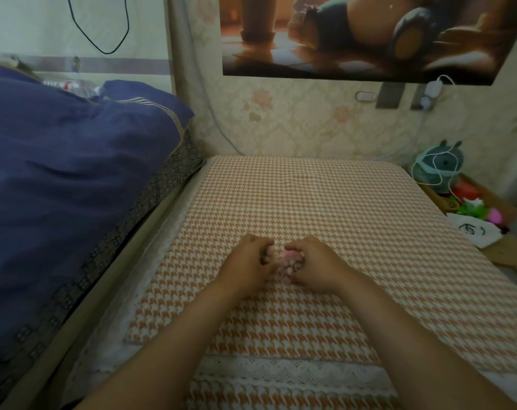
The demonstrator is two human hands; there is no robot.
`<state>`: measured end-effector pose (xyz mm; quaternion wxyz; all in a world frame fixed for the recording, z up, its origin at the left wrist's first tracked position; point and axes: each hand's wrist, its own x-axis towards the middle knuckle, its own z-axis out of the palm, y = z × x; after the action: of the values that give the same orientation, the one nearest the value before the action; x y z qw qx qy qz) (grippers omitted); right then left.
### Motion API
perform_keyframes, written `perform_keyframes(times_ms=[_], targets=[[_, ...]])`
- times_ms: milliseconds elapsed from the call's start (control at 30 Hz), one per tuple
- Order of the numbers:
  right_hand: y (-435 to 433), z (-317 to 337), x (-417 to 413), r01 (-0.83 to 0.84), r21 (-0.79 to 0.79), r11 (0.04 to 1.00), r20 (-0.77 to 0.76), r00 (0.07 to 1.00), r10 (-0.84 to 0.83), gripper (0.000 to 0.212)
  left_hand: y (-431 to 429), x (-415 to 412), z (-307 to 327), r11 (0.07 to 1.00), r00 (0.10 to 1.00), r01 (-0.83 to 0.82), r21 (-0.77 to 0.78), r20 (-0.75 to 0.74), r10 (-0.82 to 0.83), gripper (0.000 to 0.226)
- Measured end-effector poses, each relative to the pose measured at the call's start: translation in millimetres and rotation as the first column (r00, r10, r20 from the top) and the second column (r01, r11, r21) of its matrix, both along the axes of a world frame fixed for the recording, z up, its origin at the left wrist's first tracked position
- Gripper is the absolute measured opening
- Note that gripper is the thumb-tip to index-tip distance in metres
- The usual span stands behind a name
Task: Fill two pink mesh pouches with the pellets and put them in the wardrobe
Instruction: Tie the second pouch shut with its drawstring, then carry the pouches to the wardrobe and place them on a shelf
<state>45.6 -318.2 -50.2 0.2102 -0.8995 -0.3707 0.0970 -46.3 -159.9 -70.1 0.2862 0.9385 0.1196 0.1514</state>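
Note:
A small pink mesh pouch [290, 263] holding pale pellets rests on the orange houndstooth table cover [310, 196], near the middle front. My left hand [248, 266] pinches its left side, fingers curled shut on the mesh. My right hand [313, 264] grips its right side in the same way. The pouch is mostly hidden between my fingers. Only one pouch shows, and no loose pellets or wardrobe are in sight.
A bed with a dark blue quilt [59, 173] runs along the left of the table. At the right edge sit a white bag [473, 232], colourful items and a teal plush [437, 164] with a white cable. A wall poster [369, 37] hangs behind.

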Motion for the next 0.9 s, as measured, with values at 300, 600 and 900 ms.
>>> perform_keyframes(times_ms=[300, 600, 900], targets=[[-31.9, -2.3, 11.9, 0.023, 0.054, 0.998, -0.059, 0.998, -0.02, 0.073, -10.5, 20.2, 4.1, 0.993, 0.977, 0.058, 0.101, -0.211, -0.035, 0.058], [-25.0, -20.9, 22.3, -0.133, 0.016, 0.991, 0.0, 0.991, 0.133, 0.067, 8.9, 21.9, -4.6, 0.965, 0.939, 0.249, 0.083, -0.267, -0.219, 0.065], [-7.5, -28.7, 99.7, -0.162, 0.109, 0.981, -0.039, 0.985, 0.167, 0.042, 41.9, 80.9, -13.8, 0.986, 0.981, 0.169, -0.009, -0.093, -0.169, 0.054]])
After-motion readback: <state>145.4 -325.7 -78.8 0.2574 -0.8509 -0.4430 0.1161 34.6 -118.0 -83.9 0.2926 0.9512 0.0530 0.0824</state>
